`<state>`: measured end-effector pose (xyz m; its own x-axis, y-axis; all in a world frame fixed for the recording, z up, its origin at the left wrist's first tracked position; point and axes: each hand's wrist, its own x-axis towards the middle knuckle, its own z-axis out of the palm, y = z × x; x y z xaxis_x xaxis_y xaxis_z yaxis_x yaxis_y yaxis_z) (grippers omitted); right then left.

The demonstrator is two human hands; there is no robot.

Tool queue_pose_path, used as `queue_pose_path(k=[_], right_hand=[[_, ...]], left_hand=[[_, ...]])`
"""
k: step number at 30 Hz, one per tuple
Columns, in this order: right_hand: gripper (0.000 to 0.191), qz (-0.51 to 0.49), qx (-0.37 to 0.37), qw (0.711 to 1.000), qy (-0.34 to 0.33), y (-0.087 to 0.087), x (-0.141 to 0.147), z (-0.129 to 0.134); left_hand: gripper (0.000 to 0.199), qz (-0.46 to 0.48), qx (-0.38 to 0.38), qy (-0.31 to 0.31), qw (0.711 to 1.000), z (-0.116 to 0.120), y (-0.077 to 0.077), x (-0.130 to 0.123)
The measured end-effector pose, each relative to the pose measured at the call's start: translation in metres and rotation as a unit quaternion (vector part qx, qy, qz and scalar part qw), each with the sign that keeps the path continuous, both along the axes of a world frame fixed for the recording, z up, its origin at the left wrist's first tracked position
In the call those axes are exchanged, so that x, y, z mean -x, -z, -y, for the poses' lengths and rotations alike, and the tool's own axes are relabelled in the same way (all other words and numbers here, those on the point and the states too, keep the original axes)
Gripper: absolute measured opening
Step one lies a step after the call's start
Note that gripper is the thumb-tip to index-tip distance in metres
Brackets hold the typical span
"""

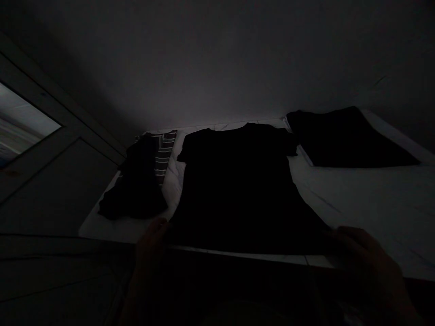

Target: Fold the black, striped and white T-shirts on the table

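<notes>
Left fingers (162, 222) and right fingers (350, 233) pinched opposite hem corners of black T-shirt (238, 190), spread on pale tabletop (360, 203), collar toward wall (217, 68). Fabric seemed light, soft, limp; corners judged best hold. Dark garment (136, 190) over striped one (165, 155) lay left; black cloth (350, 140), right.

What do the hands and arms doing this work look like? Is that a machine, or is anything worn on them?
No machine: the left hand and right hand are a person's, with ordinary human fingers and no gloves visible. No cables or markings show. It's too dark to make out sleeves, rings or a watch.
</notes>
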<state>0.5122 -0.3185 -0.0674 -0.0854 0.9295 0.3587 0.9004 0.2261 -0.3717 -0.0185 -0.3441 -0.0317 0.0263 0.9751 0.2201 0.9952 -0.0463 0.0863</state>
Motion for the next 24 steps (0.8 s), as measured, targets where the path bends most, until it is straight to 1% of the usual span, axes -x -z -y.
queue_pose_path(k=[3, 7, 9, 12, 14, 15, 16, 18, 20, 22, 23, 24], right_hand=[[0.041, 0.006, 0.012, 1.0, -0.028, 0.006, -0.007, -0.001], [0.046, 0.025, 0.028, 0.995, -0.095, 0.001, -0.013, -0.004], [0.046, 0.033, 0.047, 0.992, -0.114, -0.007, -0.015, -0.003], [0.044, 0.046, 0.098, 0.985, -0.133, -0.027, -0.011, 0.002], [0.04, 0.061, 0.11, 0.984, -0.126, -0.043, 0.002, 0.003], [0.038, 0.069, 0.106, 0.985, -0.115, -0.051, 0.012, 0.003], [0.035, 0.074, 0.096, 0.988, -0.098, -0.057, 0.024, 0.0], [0.032, 0.067, 0.077, 0.993, -0.065, -0.066, 0.05, -0.01], [0.032, 0.036, 0.079, 0.996, -0.037, -0.07, 0.074, -0.028], [0.032, 0.004, 0.106, 0.994, 0.002, -0.07, 0.088, -0.054], [0.032, -0.004, 0.127, 0.992, 0.026, -0.07, 0.09, -0.069], [0.031, -0.007, 0.149, 0.987, 0.054, -0.07, 0.09, -0.087]], left_hand=[[0.044, 0.0, 0.0, 0.05, 0.999, 0.002, 0.003, 0.008], [0.041, -0.007, 0.017, 0.128, 0.992, 0.0, -0.002, 0.023], [0.038, -0.001, 0.026, 0.152, 0.988, -0.001, -0.001, 0.037], [0.03, 0.007, 0.03, 0.169, 0.985, -0.005, 0.002, 0.055], [0.028, 0.014, 0.026, 0.169, 0.985, -0.014, 0.0, 0.051], [0.029, 0.018, 0.022, 0.167, 0.985, -0.021, -0.003, 0.042], [0.03, 0.023, 0.013, 0.168, 0.985, -0.029, -0.007, 0.027], [0.035, 0.037, -0.005, 0.189, 0.981, -0.048, -0.015, -0.014], [0.043, 0.048, -0.023, 0.225, 0.973, -0.066, -0.016, -0.058], [0.049, 0.049, -0.039, 0.24, 0.969, -0.079, -0.007, -0.092], [0.05, 0.043, -0.046, 0.236, 0.97, -0.083, 0.001, -0.101], [0.051, 0.035, -0.054, 0.226, 0.972, -0.086, 0.011, -0.106]])
